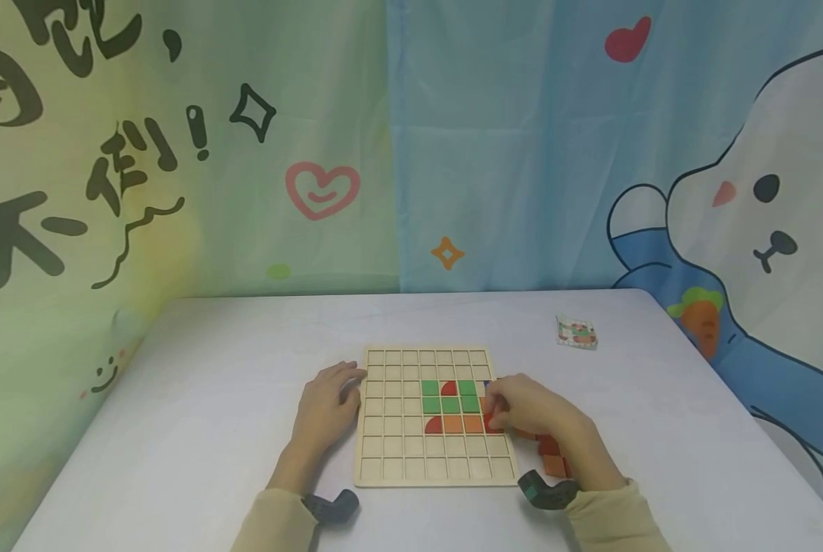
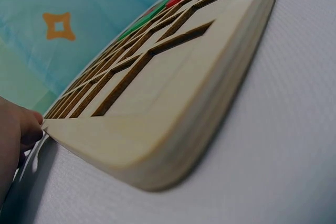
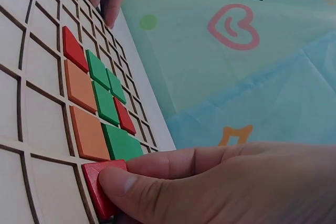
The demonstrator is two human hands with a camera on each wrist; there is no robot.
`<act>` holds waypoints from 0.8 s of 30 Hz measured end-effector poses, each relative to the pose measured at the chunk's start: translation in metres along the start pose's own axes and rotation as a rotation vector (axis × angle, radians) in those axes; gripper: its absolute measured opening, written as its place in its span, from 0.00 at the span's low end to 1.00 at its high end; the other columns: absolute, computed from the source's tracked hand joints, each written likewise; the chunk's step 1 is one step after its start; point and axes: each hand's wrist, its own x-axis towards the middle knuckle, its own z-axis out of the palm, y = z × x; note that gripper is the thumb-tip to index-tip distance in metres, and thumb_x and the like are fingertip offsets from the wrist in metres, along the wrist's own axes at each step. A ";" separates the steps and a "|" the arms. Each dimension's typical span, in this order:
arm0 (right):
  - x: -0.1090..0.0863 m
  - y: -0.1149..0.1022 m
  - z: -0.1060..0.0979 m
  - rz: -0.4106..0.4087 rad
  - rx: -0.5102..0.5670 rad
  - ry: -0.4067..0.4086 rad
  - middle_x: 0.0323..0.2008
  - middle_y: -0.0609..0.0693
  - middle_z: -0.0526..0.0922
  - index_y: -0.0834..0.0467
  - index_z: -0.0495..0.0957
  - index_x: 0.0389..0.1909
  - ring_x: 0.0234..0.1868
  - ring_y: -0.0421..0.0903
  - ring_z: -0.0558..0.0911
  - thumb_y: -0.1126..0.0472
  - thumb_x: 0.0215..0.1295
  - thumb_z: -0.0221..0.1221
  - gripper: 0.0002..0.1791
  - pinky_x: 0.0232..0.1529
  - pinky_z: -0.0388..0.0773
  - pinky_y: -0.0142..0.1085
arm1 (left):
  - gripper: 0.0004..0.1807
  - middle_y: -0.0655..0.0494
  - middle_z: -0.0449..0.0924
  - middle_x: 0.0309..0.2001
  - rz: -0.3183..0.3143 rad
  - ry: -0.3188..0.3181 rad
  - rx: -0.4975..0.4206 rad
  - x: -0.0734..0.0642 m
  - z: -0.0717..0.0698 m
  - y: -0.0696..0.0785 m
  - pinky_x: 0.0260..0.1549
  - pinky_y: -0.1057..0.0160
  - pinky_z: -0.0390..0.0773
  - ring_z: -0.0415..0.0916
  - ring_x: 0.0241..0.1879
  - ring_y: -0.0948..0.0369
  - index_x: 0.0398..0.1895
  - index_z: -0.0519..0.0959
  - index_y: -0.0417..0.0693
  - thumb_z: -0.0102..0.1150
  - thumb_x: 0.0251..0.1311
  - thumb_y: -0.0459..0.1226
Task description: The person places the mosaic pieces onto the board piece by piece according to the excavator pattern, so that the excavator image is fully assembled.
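A pale wooden grid board (image 1: 392,469) lies on the table. Green square tiles (image 1: 467,404), orange square tiles (image 1: 453,424) and red tiles with a curved side (image 1: 434,425) fill some cells right of centre. At the board's right side, my right hand (image 1: 538,410) pinches a red tile (image 3: 92,181) between thumb and fingers, over the cell beside an orange tile. The fingers hide part of that tile. My left hand (image 1: 327,408) rests at the board's left edge, its fingertips touching the rim near the upper corner.
Loose orange and red tiles (image 1: 554,465) lie right of the board, partly hidden under my right forearm. A small printed packet or card (image 1: 577,333) lies at the back right of the white table (image 1: 245,345). A printed curtain (image 1: 508,153) hangs behind.
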 end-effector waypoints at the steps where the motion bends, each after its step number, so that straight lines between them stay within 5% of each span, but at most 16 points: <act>1: 0.000 0.001 0.000 -0.003 0.001 0.001 0.21 0.45 0.75 0.52 0.76 0.25 0.24 0.42 0.72 0.67 0.51 0.68 0.10 0.22 0.69 0.32 | 0.17 0.56 0.74 0.62 -0.001 -0.001 -0.001 0.000 0.000 0.000 0.67 0.42 0.60 0.63 0.68 0.54 0.53 0.78 0.56 0.49 0.63 0.39; 17: 0.002 0.006 -0.003 -0.049 -0.016 -0.018 0.20 0.45 0.71 0.53 0.70 0.25 0.20 0.41 0.70 0.65 0.52 0.68 0.14 0.19 0.67 0.32 | 0.17 0.56 0.73 0.63 -0.010 -0.001 0.002 0.001 0.000 -0.002 0.67 0.43 0.61 0.63 0.68 0.54 0.54 0.78 0.56 0.49 0.63 0.40; 24: -0.002 0.032 -0.020 0.007 0.024 0.030 0.26 0.47 0.74 0.53 0.75 0.31 0.28 0.43 0.73 0.62 0.54 0.67 0.10 0.25 0.72 0.33 | 0.17 0.56 0.73 0.63 -0.006 -0.005 -0.008 0.001 0.000 -0.001 0.67 0.42 0.60 0.63 0.68 0.54 0.54 0.78 0.56 0.49 0.62 0.39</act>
